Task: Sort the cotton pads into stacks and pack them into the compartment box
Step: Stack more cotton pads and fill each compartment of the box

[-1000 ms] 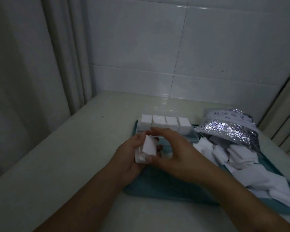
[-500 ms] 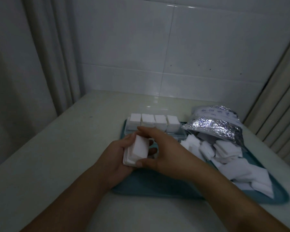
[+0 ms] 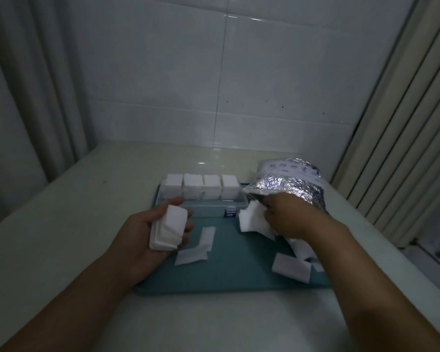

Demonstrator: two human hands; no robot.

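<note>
Head view: four stacks [image 3: 202, 186] of cotton pads stand side by side in the back row of the box [image 3: 235, 203], which sits at the far edge of the teal tray [image 3: 229, 270]. The left hand [image 3: 148, 232] lies palm up over the tray's left edge, thumb and fingers curled round a fifth stack [image 3: 168, 228]. Two loose pads [image 3: 197, 247] lie overlapping on the tray just right of that hand. The right hand [image 3: 287, 217] reaches into the pile [image 3: 254, 221] at the mouth of the one foil bag [image 3: 290, 184], its fingers bent onto a pad; whether they pinch it I cannot tell. One more pad [image 3: 291, 270] lies near the tray's right front corner.

The middle of the tray between the hands is bare teal. The counter [image 3: 92, 199] runs wide to the left and meets the tiled wall [image 3: 239, 85] behind the box.

The right wrist covers much of the pile, so its count is unclear. The front compartments of the box are too dim to make out.
</note>
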